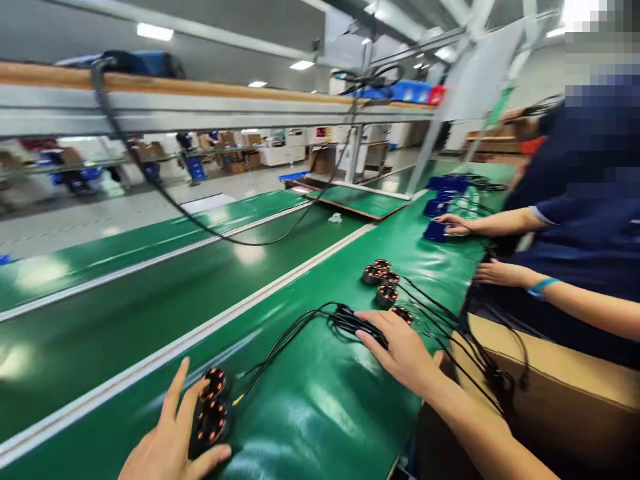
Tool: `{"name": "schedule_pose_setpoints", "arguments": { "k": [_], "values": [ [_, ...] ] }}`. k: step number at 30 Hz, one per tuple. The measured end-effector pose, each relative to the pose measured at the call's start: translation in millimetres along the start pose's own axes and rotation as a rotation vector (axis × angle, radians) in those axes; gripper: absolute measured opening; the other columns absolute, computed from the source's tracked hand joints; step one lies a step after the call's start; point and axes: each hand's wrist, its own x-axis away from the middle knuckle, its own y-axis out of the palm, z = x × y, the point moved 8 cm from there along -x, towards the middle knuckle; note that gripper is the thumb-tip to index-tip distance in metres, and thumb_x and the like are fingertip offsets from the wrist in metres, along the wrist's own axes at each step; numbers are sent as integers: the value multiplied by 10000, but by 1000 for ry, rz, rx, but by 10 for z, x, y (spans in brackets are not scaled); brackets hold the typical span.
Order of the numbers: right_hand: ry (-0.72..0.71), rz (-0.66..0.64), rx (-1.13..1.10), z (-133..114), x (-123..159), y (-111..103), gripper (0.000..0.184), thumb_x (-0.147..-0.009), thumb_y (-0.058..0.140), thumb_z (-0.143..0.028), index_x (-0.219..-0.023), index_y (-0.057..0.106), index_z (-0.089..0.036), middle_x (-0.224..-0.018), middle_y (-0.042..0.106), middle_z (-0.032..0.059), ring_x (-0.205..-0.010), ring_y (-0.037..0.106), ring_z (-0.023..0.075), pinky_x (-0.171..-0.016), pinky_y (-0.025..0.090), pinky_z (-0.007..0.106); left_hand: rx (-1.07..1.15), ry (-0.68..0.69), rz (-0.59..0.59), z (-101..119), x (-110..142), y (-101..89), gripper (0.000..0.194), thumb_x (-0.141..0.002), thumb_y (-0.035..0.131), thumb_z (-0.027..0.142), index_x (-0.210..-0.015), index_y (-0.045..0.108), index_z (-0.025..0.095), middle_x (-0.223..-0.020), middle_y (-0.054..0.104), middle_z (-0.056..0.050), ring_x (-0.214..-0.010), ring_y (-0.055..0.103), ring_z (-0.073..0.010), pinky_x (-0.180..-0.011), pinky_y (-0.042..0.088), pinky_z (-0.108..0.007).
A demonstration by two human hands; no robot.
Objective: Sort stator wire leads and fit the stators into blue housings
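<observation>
1. The left hand lies low on the green bench, fingers spread and thumb curled, loosely cupping two copper-wound coils that sit one behind the other near the front edge.
2. The right hand rests flat and open, palm down, on a bundle of black wires in the middle of the bench.
3. Thin wires run from that bundle back to the two coils.
4. Just beyond the right hand stands a cluster of more coils, with their own black leads trailing over the bench edge towards a cardboard box.
5. Further along, a co-worker's hand touches a blue tray; their other hand hovers near the bench edge.
</observation>
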Motion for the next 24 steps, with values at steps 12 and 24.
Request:
{"name": "schedule_pose_setpoints", "arguments": {
  "k": [12,24],
  "values": [
    [-560,-321,-667,-1842,-477,1268,243,-1067,460,-347,-1030,628,-175,-1009,703,55,-945,616,175,-890,473,347,-134,323,167,477,252,-198,177,-991,568,409,-1036,661,266,-1307,638,-69,-1031,666,-229,-841,536,-359],
    [-621,-283,-436,-1598,-298,1415,201,-955,683,-396,-1087,700,-246,-1396,551,93,-1341,449,284,-1096,362,478,-233,469,208,447,231,-164,334,-932,645,551,-1129,629,281,-1450,545,-47,-1409,397,-330,-1069,343,-487]
  ]
}}
